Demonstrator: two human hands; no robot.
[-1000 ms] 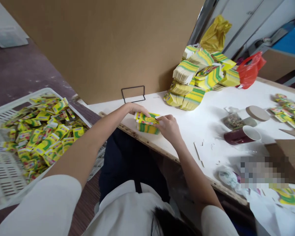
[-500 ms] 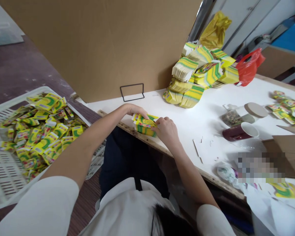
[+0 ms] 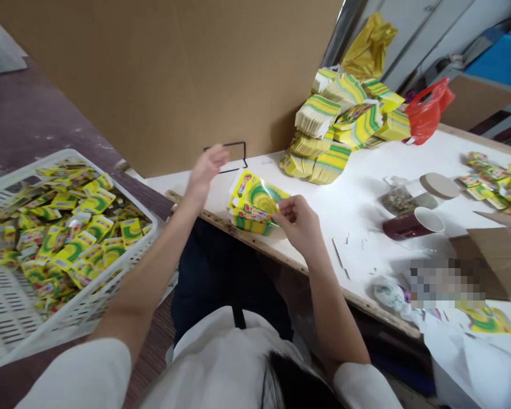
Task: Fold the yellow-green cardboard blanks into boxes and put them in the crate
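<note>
A flat yellow and green printed carton (image 3: 259, 196) with a swirl design lies tilted over a small stack of similar cartons (image 3: 251, 224) at the table's front edge. My right hand (image 3: 298, 224) pinches its right edge between thumb and fingers. Raised to the left of the stack, my left hand (image 3: 206, 170) touches no carton, its fingers loosely bent and apart, slightly blurred. Just behind it, a black wire stand (image 3: 238, 143) is partly covered by the hand.
A white plastic basket (image 3: 8, 335) full of small yellow-green boxes (image 3: 76, 244) stands at the left. Tall brown cardboard (image 3: 174, 74) rises behind. Bundled cartons (image 3: 332, 162) are piled at the back. A maroon mug (image 3: 402, 227), a jar (image 3: 438, 186) and paper scraps (image 3: 340, 258) lie to the right.
My left hand has let go of the cartons and moved up and left. The top carton now lies face up and spread flatter, with my right hand still at its right edge.
</note>
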